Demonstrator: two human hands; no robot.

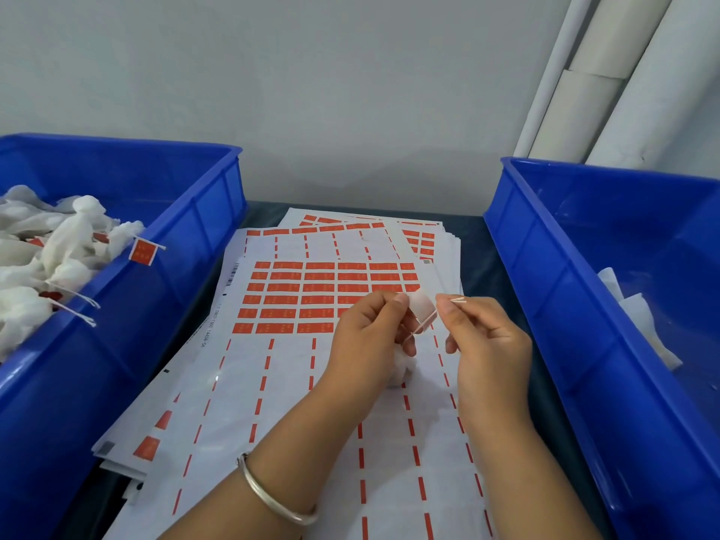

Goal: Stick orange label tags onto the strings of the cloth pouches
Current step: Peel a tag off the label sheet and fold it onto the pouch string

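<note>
Left hand (364, 337) and right hand (487, 337) pinch a string (424, 324).

Both hands over the label sheets (335, 298) — left hand (366, 337) pinches a tag (422, 307), right hand (487, 337) the string (458, 300)

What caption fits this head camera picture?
Two hands pull a pouch string taut above orange label sheets.

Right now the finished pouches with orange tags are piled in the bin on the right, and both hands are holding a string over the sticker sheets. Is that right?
Not quite. The tagged pouches are piled in the left bin, not the right one. The head view shows it. The rest holds: the left hand and right hand hold a string over the sticker sheets.
</note>
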